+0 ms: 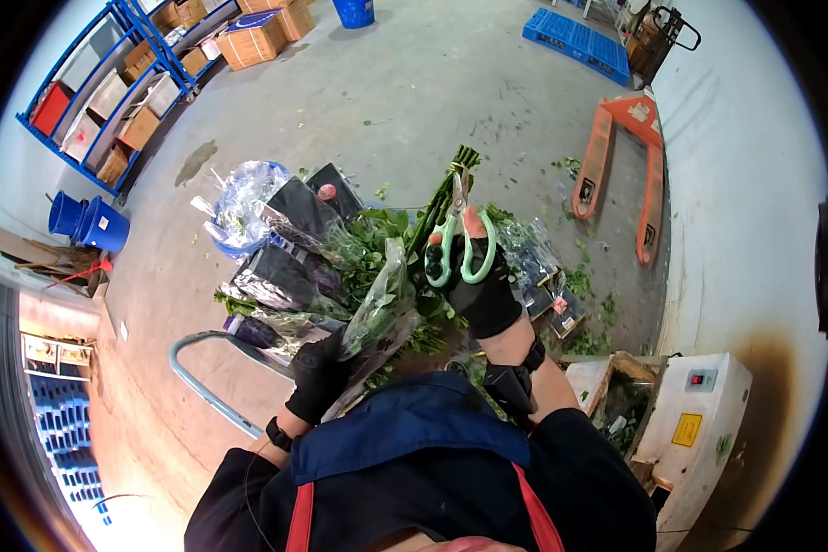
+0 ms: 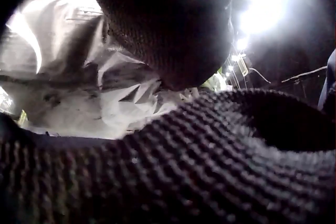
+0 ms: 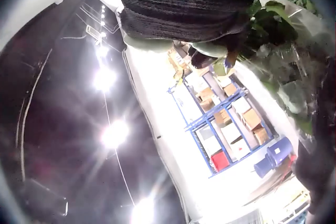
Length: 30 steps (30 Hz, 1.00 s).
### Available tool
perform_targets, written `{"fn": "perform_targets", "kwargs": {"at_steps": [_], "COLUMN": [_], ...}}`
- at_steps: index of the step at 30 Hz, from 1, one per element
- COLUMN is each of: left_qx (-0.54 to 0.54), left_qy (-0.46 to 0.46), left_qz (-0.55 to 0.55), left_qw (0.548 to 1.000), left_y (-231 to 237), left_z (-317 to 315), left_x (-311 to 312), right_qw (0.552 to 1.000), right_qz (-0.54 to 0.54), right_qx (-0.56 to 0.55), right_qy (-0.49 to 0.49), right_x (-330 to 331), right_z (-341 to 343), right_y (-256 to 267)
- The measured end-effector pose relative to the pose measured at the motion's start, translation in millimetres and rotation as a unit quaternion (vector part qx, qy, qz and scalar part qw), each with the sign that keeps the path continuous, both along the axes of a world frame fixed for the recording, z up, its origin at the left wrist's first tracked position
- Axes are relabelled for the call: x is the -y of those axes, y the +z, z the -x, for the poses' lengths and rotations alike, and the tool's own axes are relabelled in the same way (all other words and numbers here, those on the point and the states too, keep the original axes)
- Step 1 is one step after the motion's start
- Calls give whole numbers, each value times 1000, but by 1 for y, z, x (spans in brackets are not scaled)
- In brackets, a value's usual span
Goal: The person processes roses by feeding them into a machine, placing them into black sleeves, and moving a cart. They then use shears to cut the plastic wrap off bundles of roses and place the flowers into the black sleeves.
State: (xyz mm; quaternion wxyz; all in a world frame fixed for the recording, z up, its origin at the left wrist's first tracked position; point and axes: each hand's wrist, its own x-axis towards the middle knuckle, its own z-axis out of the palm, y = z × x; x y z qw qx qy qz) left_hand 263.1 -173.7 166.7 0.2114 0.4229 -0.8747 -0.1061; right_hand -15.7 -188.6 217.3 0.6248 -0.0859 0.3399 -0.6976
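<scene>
In the head view, my right hand (image 1: 480, 290), in a black glove with bare fingertips, grips scissors with mint-green handles (image 1: 477, 276). The blades point away from me, beside the cut ends of a bundle of green stems (image 1: 462, 164). My left hand (image 1: 320, 375), also gloved, holds a clear plastic wrapper (image 1: 382, 299) around leafy greenery at its lower end. Dark knit glove (image 2: 173, 29) fills much of the left wrist view, with crinkled wrapping (image 2: 68, 66) beside it. The right wrist view shows the glove (image 3: 181, 11) and leaves (image 3: 273, 19); the blades are hidden there.
Dark-wrapped bundles (image 1: 290, 276) lie left of the greenery, near a blue tub of plastic (image 1: 248, 207). More packages (image 1: 561, 308) lie to the right, by a white machine (image 1: 699, 396). An orange pallet jack (image 1: 653, 175) and a curved metal rail (image 1: 198, 396) flank the work area.
</scene>
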Motion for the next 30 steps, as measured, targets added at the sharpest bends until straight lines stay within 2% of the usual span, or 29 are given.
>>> {"fn": "perform_targets", "kwargs": {"at_steps": [5, 8, 9, 10, 12, 14, 15, 16, 17, 18, 20, 23, 26, 30], "left_qx": [25, 46, 38, 29, 35, 52, 29, 28, 28, 26, 14, 31, 31, 43], "left_qy": [-12, -15, -19, -24, -8, 8, 9, 4, -3, -10, -25, -29, -44, -55], "left_qz": [-2, -19, -30, -42, -86, -118, -141, -130, -119, -107, -104, -99, -73, -53], "left_qw": [1000, 999, 999, 998, 996, 992, 990, 991, 993, 994, 994, 994, 996, 996], "left_y": [7, -7, -9, -10, -16, -18, -23, -24, -24, -24, -29, -22, -24, -25], "left_z": [8, -2, -6, -12, -19, -22, -24, -22, -20, -18, -15, -6, -3, 0], "left_x": [-2, -7, -10, -13, -15, -21, -21, -21, -21, -22, -22, -25, -25, -29], "right_qw": [996, 976, 962, 961, 980, 996, 998, 977, 992, 996, 994, 992, 993, 999], "right_qz": [17, 171, 253, 9, -4, 31, 39, 189, 107, 57, -50, -54, -96, -41], "right_qx": [55, 45, -7, 172, 97, -2, 19, -40, -38, 56, 83, 101, 66, 15], "right_qy": [-69, -130, -105, -217, -175, -85, -53, 89, 51, 49, 50, 46, 0, -24], "right_x": [9, 22, 17, 2, -18, -34, -35, -35, -39, -43, -44, -40, -38, -18], "right_z": [9, 66, 94, 97, 112, 102, 86, 80, 63, 40, 25, 29, 31, 51], "right_y": [-20, -83, -96, -35, -25, -26, -31, -61, -77, -83, -65, -60, -54, -121]}}
